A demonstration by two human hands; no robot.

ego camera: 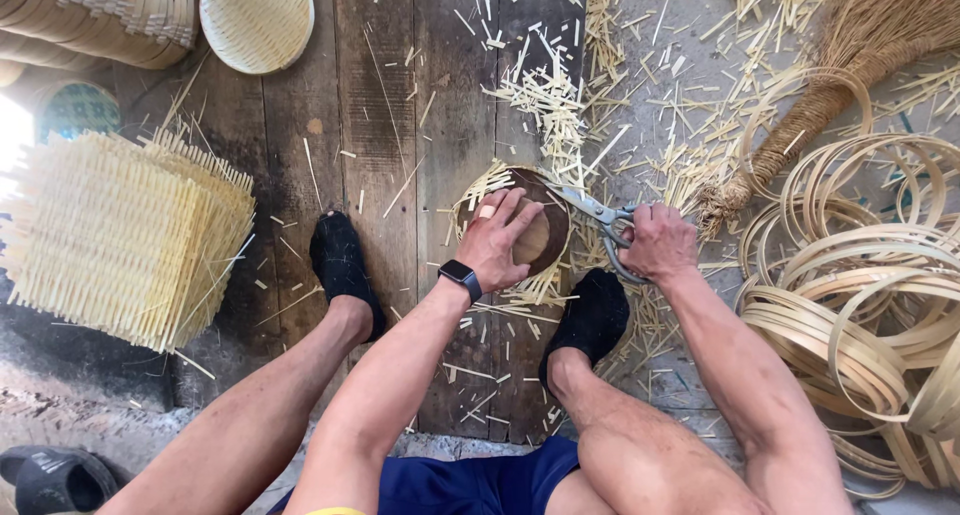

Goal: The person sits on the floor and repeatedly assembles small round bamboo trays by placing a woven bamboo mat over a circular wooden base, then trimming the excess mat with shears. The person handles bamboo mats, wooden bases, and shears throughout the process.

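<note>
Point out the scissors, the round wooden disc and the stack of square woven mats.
scissors (592, 213), head view, on the blades' pivot.
round wooden disc (534, 240), head view, on its bare face.
stack of square woven mats (120, 235), head view, on the top mat.

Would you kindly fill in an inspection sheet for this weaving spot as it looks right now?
Surface: dark wooden planks meeting grey ground on the right.
Job's things: woven bamboo piece under a round brown form; scissors at its edge.
Clutter: cut bamboo slivers strewn widely.
Grip: left hand presses flat on the form; right hand is closed on the scissors' handles.
Cables: nothing seen.
Surroundings: stack of square woven mats at left; round woven tray and stacked rims at top; coiled bamboo hoops and a straw broom at right; a sandal at lower left.
</note>
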